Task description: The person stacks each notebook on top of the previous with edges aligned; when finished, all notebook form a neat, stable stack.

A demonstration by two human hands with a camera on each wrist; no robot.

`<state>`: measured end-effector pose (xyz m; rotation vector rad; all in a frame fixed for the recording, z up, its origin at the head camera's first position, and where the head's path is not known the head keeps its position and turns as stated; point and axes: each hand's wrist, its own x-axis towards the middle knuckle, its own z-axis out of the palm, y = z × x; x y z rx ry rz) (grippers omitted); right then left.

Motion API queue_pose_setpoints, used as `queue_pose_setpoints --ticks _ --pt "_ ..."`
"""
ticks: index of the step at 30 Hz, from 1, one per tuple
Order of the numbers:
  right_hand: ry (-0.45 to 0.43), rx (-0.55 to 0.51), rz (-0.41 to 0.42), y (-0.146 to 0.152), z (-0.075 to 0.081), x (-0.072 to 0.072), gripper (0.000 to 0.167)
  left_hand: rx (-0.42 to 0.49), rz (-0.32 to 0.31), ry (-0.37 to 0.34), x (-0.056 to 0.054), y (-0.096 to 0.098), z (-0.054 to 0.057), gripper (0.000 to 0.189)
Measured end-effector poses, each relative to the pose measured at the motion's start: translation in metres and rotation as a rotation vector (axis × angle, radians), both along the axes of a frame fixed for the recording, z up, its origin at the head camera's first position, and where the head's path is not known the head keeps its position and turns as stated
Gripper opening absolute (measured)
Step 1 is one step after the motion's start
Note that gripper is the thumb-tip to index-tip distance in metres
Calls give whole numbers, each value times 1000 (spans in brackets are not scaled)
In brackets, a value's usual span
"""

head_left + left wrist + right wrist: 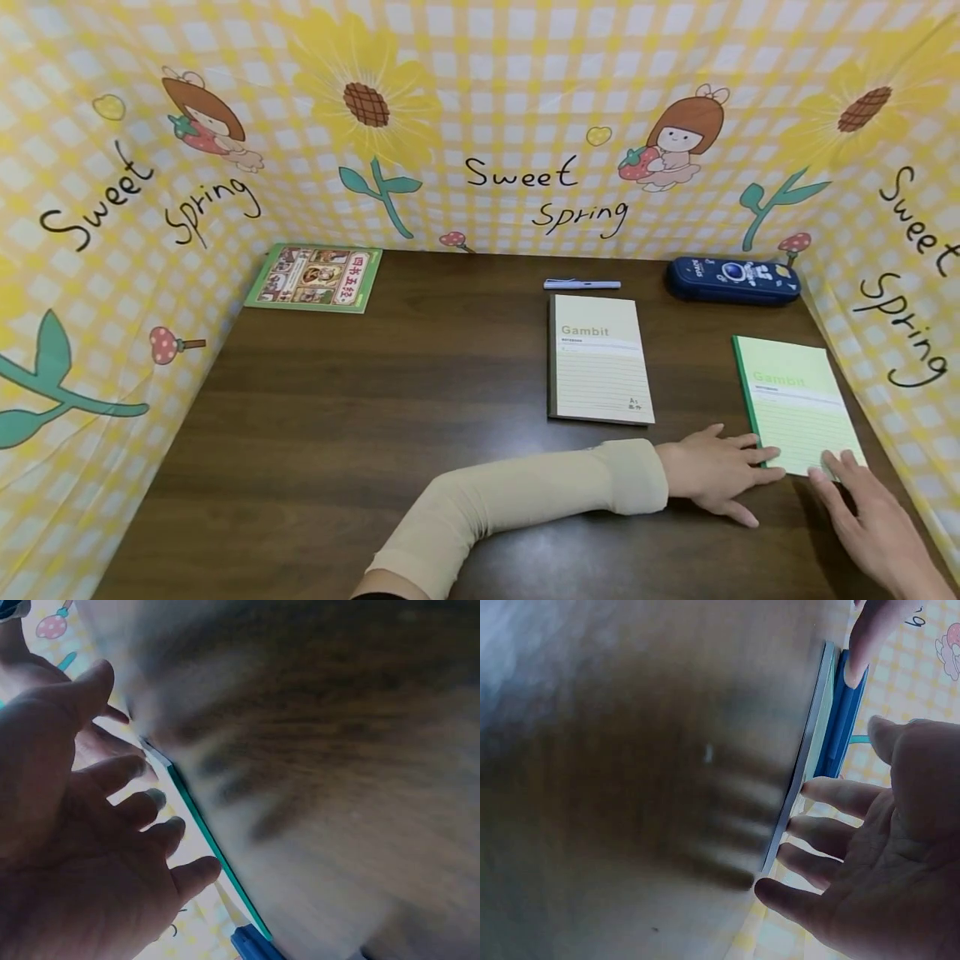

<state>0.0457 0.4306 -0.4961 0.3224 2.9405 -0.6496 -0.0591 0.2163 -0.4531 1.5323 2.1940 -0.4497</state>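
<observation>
A pale green Gambit notebook with a dark green spine lies at the right of the table. My left hand is spread flat, palm down, its fingertips over the notebook's lower left corner. At the near edge of the same notebook, the fingertips of my right hand rest, with fingers extended. The left wrist view shows the green spine beside the spread fingers of that hand. In the right wrist view, the fingers of the right hand reach the notebook's near edge.
A cream Gambit notebook lies left of the green one, with a lavender pen behind it. Farther back at the right sits a dark blue pencil case. A green picture-covered book lies far left. Yellow checked cloth encloses the table.
</observation>
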Motion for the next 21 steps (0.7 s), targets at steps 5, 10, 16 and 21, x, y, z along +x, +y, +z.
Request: queue_pose_setpoints --ticks 5,10,16,21 --pt "-15 -21 11 0 1 0 69 -34 -1 4 1 9 -1 79" --pt "-51 -10 28 -4 4 0 71 -48 10 0 -2 12 -2 80" --pt "-114 12 52 -12 6 2 76 -59 39 13 -1 10 -3 77" --pt "-147 7 67 -17 8 4 77 -65 60 2 1 4 0 76"
